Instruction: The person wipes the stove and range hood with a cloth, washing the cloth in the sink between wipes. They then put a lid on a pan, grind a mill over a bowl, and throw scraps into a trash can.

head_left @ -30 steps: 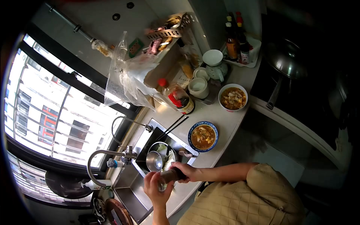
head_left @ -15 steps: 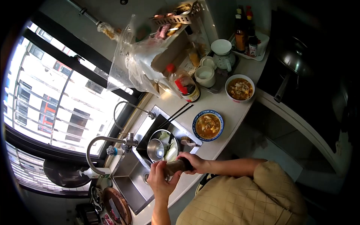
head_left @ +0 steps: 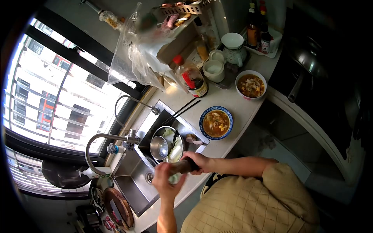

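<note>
My right hand (head_left: pixel 201 163) is closed around the dark end of a small cylindrical jar with a dark cap (head_left: pixel 180 167), held sideways above the counter's front edge by the sink. At the jar's other end is my left hand (head_left: pixel 167 179), fingers curled over it and slightly blurred, thumb apart below. Just beyond the hands, a pan (head_left: pixel 179 152) holding cabbage leaves and a metal bowl (head_left: pixel 159 147) sits in the sink basin. A blue-rimmed bowl of soup (head_left: pixel 216 122) and a white bowl of soup (head_left: pixel 251 85) stand on the counter to the right.
Black chopsticks (head_left: pixel 182 112) lie across the sink's back corner. A red-capped sauce bottle (head_left: pixel 191 77) and lidded pots (head_left: pixel 213 70) stand farther back. The faucet (head_left: pixel 93 143) arches over the left basin (head_left: pixel 136 182). A cleaver lies on a round chopping board (head_left: pixel 123 206); a wok (head_left: pixel 309 62) is on the stove.
My left hand has shifted and blurred around its end of the jar, with the thumb lower and apart. My right hand keeps its grip. The whole view has shifted slightly.
</note>
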`<move>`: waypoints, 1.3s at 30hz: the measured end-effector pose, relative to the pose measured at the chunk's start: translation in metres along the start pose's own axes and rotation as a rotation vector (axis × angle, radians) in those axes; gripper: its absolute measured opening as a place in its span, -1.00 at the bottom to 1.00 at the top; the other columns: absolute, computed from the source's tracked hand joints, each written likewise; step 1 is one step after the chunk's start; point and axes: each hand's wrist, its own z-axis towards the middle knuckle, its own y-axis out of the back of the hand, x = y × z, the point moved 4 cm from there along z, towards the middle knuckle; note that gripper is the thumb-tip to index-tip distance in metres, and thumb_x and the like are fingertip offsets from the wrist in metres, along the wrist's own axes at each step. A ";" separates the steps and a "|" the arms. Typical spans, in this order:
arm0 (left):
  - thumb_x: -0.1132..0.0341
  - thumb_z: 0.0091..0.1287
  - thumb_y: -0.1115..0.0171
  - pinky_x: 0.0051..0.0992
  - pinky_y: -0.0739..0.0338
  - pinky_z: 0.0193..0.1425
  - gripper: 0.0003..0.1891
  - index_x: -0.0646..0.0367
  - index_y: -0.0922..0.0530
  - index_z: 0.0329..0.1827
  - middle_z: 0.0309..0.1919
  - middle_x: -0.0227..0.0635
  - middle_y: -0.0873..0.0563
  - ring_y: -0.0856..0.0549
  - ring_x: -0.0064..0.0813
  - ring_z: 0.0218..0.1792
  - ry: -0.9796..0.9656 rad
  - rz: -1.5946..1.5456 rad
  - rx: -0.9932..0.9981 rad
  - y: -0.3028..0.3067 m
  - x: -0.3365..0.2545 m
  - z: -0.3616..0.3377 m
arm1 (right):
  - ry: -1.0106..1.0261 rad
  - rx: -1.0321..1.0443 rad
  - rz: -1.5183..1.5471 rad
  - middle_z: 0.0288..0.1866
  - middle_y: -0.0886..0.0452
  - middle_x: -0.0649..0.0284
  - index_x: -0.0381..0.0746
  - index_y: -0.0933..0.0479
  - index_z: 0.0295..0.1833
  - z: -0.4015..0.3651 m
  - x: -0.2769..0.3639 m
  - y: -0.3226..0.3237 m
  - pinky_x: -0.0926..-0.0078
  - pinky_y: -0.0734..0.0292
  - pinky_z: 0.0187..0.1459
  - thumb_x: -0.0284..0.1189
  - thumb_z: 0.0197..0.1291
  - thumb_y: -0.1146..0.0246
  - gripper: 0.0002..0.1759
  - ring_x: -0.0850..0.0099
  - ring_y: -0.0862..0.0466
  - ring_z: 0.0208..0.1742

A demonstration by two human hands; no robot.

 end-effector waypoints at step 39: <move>0.06 0.33 0.06 -0.66 -0.36 -0.67 -0.60 0.18 -0.33 0.06 -0.22 -0.25 -0.56 -0.60 -0.44 -0.46 1.087 -1.357 0.201 -0.034 0.078 -0.033 | 1.335 -0.153 -1.359 -0.19 -0.45 0.11 -0.24 -0.35 -0.09 -0.047 0.071 -0.038 0.31 -0.49 -0.29 -0.34 0.15 -0.10 -0.74 0.15 -0.53 -0.28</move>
